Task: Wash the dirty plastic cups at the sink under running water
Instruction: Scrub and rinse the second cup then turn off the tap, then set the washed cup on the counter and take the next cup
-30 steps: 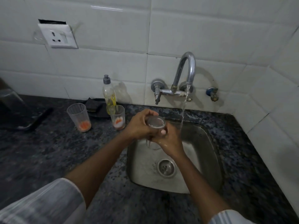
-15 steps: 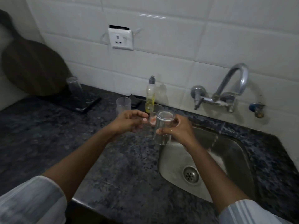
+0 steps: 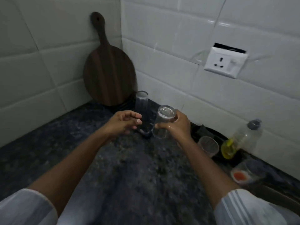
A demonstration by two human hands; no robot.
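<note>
My right hand [image 3: 177,127] grips a clear plastic cup [image 3: 163,121], turned upside down and tilted, above the dark granite counter [image 3: 129,176]. Just left of it, my left hand [image 3: 123,122] hovers with loosely curled fingers and holds nothing. Behind them another clear cup [image 3: 142,101] stands inverted on a dark mat. To the right an empty-looking cup [image 3: 208,146] stands upright, and a cup with orange residue [image 3: 241,175] stands near the right edge. The sink and tap are out of view.
A dark round wooden board [image 3: 108,73] leans in the tiled corner. A dish soap bottle [image 3: 240,140] with yellow liquid stands by the back wall. A white wall socket [image 3: 225,64] sits on the tiles above.
The view has swung left, away from the sink and tap. My right hand has carried the cup left over the counter and turned it upside down. My left hand let go of it earlier.
</note>
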